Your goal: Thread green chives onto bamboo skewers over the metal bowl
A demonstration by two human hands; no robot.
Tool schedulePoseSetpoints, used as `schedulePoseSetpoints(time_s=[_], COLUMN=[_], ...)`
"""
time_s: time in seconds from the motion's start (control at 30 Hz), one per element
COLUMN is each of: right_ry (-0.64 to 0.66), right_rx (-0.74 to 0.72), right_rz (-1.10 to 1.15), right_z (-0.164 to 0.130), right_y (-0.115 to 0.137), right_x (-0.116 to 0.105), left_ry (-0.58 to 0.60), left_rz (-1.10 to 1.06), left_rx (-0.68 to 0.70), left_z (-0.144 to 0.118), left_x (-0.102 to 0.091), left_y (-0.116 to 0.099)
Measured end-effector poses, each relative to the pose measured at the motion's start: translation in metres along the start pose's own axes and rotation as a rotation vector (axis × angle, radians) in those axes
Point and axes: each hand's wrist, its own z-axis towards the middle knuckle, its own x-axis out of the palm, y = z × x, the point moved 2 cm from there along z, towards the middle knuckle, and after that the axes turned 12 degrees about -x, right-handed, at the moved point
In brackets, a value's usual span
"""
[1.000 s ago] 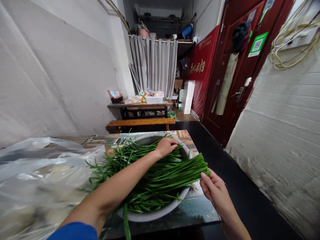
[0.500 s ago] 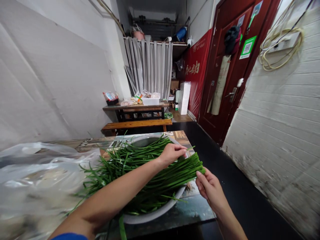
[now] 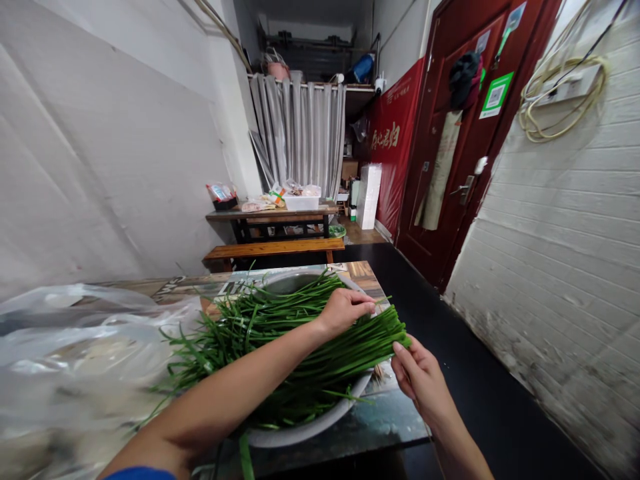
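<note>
A big pile of long green chives (image 3: pixel 280 340) lies across a wide metal basin (image 3: pixel 300 433) on the table (image 3: pixel 380 427). My left hand (image 3: pixel 345 310) rests on top of the chives near their cut ends, fingers curled around a few stalks. My right hand (image 3: pixel 420 377) is at the cut ends of the bundle by the basin's right rim, with its fingertips pinched on the stalk ends.
A clear plastic bag (image 3: pixel 75 353) fills the table's left side. The white wall is to the left, and a brick wall (image 3: pixel 565 267) and a red door (image 3: pixel 460 133) are to the right. A dark floor aisle leads to a bench (image 3: pixel 273 250) and another table (image 3: pixel 273 215).
My left hand slid along the chives toward the cut ends at the right. The view shifted slightly; my right hand stays at the stalk ends.
</note>
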Motion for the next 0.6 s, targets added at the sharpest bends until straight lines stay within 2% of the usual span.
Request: schedulePoseSetpoints(time_s=[0.1,0.17,0.23,0.27,0.3,0.37,0.43,0.5,0.6], right_ry=[-0.005,-0.014,-0.024,-0.029,-0.034,-0.042,-0.047,-0.046,-0.047], right_rx=[-0.011,-0.006,-0.002,0.000,0.001,0.005,0.011,0.011,0.010], right_rz=[0.004,0.009,0.002,-0.006,-0.015,-0.032,-0.040,-0.037,-0.033], right_z=[-0.001,-0.003,-0.006,-0.008,-0.009,-0.012,-0.014,-0.015,-0.014], right_y=[-0.002,-0.003,-0.005,-0.005,-0.006,-0.007,-0.007,-0.008,-0.010], right_x=[0.001,0.000,-0.002,-0.003,-0.004,-0.006,-0.007,-0.008,-0.009], left_ry=[0.031,0.109,0.184,0.175,0.134,-0.079,-0.200,-0.213,-0.162], left_rz=[0.080,0.121,0.146,0.164,0.193,0.311,0.483,0.638,0.747], left_rx=[0.041,0.070,0.072,0.056,0.034,-0.011,-0.018,-0.001,0.039], left_z=[-0.009,-0.014,-0.012,-0.008,-0.002,0.015,0.031,0.043,0.052], left_x=[0.003,0.002,-0.006,-0.014,-0.023,-0.047,-0.064,-0.071,-0.068], left_y=[0.002,0.006,0.013,0.018,0.023,0.034,0.045,0.057,0.070])
